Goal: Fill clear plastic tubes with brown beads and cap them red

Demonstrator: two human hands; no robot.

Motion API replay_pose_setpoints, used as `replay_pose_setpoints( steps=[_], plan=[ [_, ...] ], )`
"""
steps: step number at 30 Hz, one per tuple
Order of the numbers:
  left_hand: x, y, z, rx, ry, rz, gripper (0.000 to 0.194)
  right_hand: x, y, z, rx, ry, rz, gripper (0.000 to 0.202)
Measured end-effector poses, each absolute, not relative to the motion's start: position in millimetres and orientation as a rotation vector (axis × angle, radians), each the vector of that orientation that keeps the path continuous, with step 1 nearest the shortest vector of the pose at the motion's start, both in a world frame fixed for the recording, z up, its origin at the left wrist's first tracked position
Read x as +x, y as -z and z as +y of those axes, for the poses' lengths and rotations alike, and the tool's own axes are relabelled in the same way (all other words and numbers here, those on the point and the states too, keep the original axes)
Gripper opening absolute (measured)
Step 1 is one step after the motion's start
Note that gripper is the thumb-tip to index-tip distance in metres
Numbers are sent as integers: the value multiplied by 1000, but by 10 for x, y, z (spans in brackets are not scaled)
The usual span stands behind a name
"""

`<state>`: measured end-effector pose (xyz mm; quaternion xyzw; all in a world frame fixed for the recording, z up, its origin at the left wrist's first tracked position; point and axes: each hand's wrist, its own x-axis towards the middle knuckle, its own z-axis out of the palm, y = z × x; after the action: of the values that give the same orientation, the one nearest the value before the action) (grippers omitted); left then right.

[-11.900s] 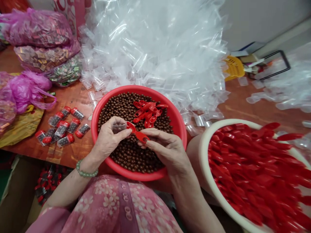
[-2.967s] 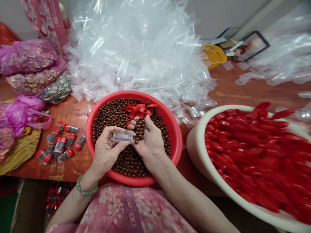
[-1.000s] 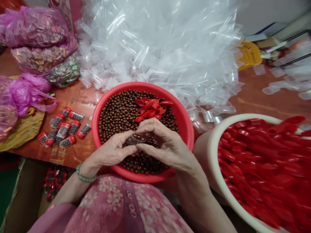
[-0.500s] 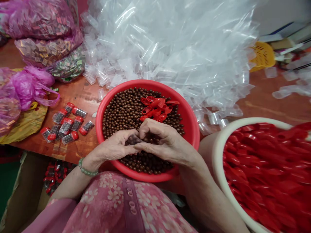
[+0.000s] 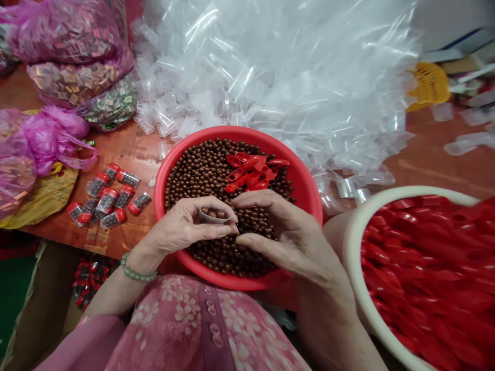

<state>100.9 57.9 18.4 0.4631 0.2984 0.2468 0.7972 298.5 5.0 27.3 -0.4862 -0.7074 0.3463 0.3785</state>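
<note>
In the head view, my left hand (image 5: 180, 224) is closed round a small clear plastic tube (image 5: 212, 218), its open mouth facing up with brown balls inside. To the right of it, my right hand (image 5: 297, 234) has its thumb and fingers apart, the tips close to the tube, and nothing shows between them. Both hands are above a red basin (image 5: 242, 132) of shiny brown chocolate-like balls (image 5: 197, 167). A small heap of red plastic caps (image 5: 253, 172) lies on the balls, just beyond my fingers.
Filled red-capped tubes (image 5: 106, 200) lie on the table at left, beside pink bags (image 5: 54, 126) of small packets. A carton (image 5: 52, 288) below holds more tubes. Empty clear tubes (image 5: 270, 67) are piled behind the basin. A cream bucket (image 5: 353, 247) of red caps stands at right.
My right hand has drawn away from the tube and its fingers have spread. My left hand has turned the tube so that its mouth with the brown balls now shows.
</note>
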Motion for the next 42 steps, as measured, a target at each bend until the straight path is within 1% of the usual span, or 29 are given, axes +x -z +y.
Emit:
replay_pose_setpoints(
  steps=[2,6,8,10,13,18,19,20,23,24,25,28,33,36,39,42],
  plan=[
    [1024,-220,596,1054,-547,677,16,2982,-275,-6,-1241,-824,-1770,52],
    [1068,-226,617,1090,-543,702,12,2935,-292,-67,-1231,-786,-1814,77],
    [1085,-206,618,1086,-549,687,12,2897,-297,-63,-1233,-718,-1817,86],
    [1096,-180,612,1084,-552,670,12,2852,-297,-46,-1228,-668,-1898,89],
    [1100,-157,591,1100,-549,640,12,2778,-305,-28,-1215,-634,-2069,86],
    [1060,-204,579,1179,-491,692,14,2750,-308,-28,-1187,-510,-2097,80],
    [1047,-208,583,1192,-497,721,15,2788,-287,-22,-1202,-490,-2086,73],
    [1034,-205,586,1194,-505,743,17,2845,-255,-13,-1253,-462,-2055,63],
    [1004,-151,586,1121,-504,734,27,3092,-127,40,-1586,-317,-1869,21],
    [998,-125,582,1088,-510,718,29,3172,-86,67,-1694,-269,-1811,13],
    [995,-100,578,1065,-519,705,30,3237,-53,100,-1771,-239,-1778,9],
    [995,-53,569,1077,-536,719,28,3292,-15,237,-1817,-234,-1874,8],
    [1010,-53,581,1137,-570,801,23,3095,-10,547,-1783,-104,-2342,21],
    [1021,-53,588,1129,-579,811,22,3053,34,677,-1743,-75,-2480,22],
    [1032,-50,590,1101,-594,831,23,3090,15,680,-1634,-165,-2383,22],
    [1038,-44,594,1028,-618,830,23,3114,-98,562,-1506,-344,-2080,11]
  ],
)
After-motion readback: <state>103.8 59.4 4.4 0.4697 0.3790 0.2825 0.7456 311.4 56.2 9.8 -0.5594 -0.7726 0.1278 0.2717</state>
